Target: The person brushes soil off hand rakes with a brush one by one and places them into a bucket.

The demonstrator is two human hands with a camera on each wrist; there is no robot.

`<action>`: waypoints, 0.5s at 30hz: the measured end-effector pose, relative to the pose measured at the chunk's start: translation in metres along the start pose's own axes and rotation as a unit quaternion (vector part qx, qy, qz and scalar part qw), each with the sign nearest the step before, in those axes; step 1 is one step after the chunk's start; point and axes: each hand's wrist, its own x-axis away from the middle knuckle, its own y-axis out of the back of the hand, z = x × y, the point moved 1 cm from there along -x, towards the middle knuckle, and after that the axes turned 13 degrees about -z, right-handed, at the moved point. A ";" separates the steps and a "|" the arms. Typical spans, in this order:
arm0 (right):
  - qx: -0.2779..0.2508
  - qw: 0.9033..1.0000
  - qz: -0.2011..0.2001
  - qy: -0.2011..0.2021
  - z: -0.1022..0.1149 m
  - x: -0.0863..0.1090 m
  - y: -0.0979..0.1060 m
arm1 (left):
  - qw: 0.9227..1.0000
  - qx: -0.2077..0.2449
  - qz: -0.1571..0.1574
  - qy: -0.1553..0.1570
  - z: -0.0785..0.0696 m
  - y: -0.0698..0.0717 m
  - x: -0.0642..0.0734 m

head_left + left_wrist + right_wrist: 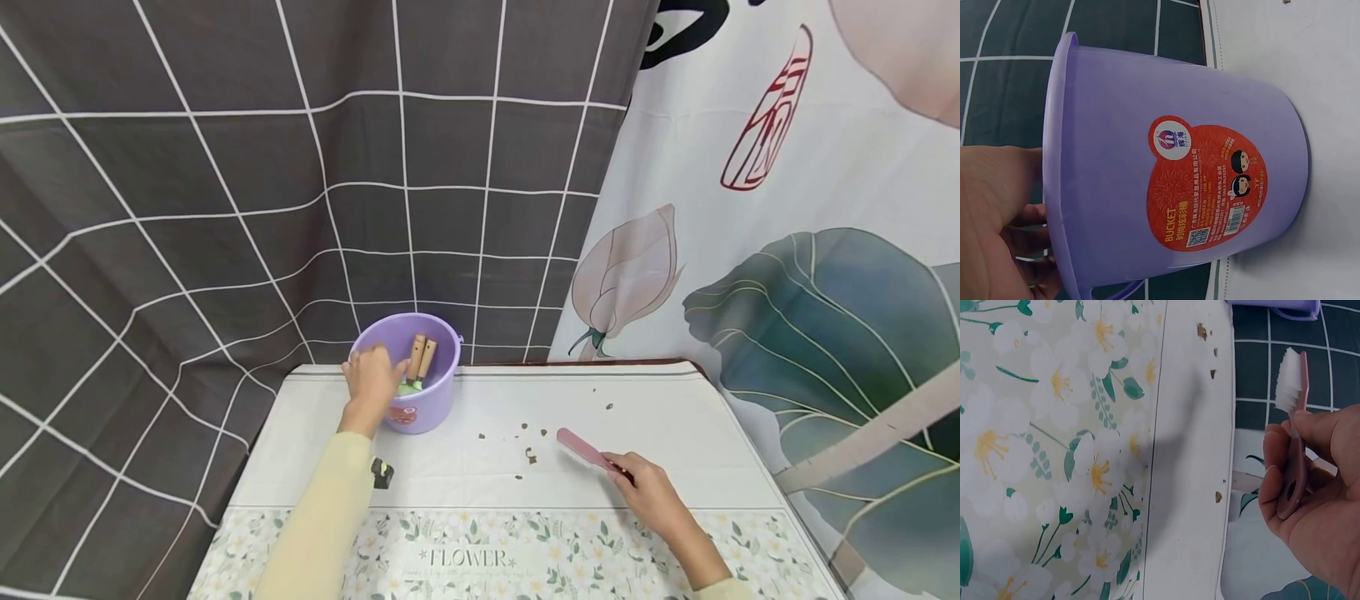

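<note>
My left hand (371, 375) reaches over the near left rim of a purple bucket (425, 414). In the left wrist view the bucket (1110, 156) has a red label, and its rim hides my fingertips; I cannot tell whether they hold anything. Two wooden-handled tools (422, 357) with green parts stand inside the bucket. My right hand (647, 493) grips a pink brush (581, 448) by its handle, over the right of the table. White bristles show on the brush (1291, 384) in the right wrist view, pointing away from my palm.
Several small brown bits (531, 457) lie scattered on the white table cover (480, 483), between the bucket and the brush. A flower-printed strip (465, 533) runs along the near side. A dark gridded curtain (450, 225) hangs behind. Beside my left sleeve is a small black and yellow item (382, 473).
</note>
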 end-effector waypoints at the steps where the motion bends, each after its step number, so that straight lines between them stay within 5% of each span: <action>1: 0.002 1.000 -0.003 0.000 0.000 0.000 0.000 | 1.000 0.001 -0.004 -0.004 0.000 0.001 0.001; 15: 0.036 0.997 -0.066 0.023 -0.004 -0.003 -0.001 | 0.992 0.071 -0.072 -0.081 -0.006 0.012 0.029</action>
